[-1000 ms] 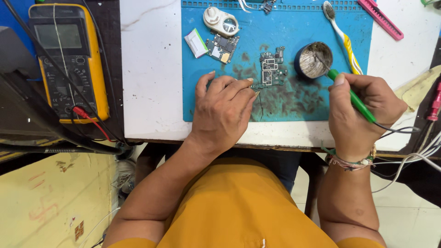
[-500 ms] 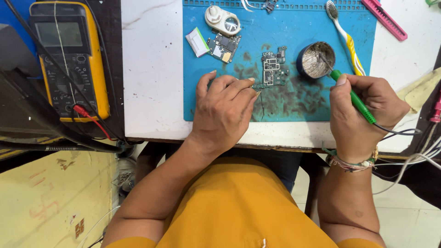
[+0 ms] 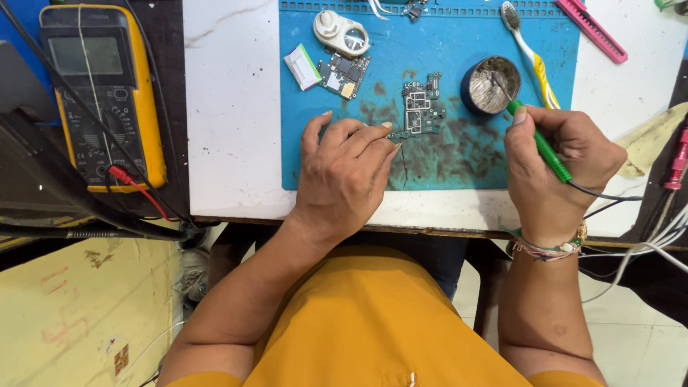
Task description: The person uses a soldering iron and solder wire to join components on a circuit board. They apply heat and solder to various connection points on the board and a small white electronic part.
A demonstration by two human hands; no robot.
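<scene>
Two risks I'd flag, reading left to right. Far left: meter [image 3: 104, 97] sits at upper left with its red lead [image 3: 132, 185] trailing toward the bench edge; I judge a snag there could drag it, though it's well apart from the work. Left hand [image 3: 344, 168] lies palm down at centre frame on the blue mat [image 3: 444, 39], fingers loosely curled, not gripping anything I can see; its fingertips [image 3: 387, 127] just reach the lower left edge of the board [image 3: 421, 107]. That's a light pin only, so the board could skate if pushed from the right. Board itself: small, green, bare, densely populated with silver shields, lying flat at upper centre of the mat among dark smudges. A second board [image 3: 344, 72] and a round white part [image 3: 340, 32] lie up and left of it. Right hand [image 3: 555, 168] is closed pen-style around the green iron [image 3: 541, 140], tip in the round tin [image 3: 491, 84] at upper right. Risk there, in my view: a hot tip passing near the left fingertips, or tipping the tin. Toothbrush [image 3: 527, 50] lies just right of the tin.
</scene>
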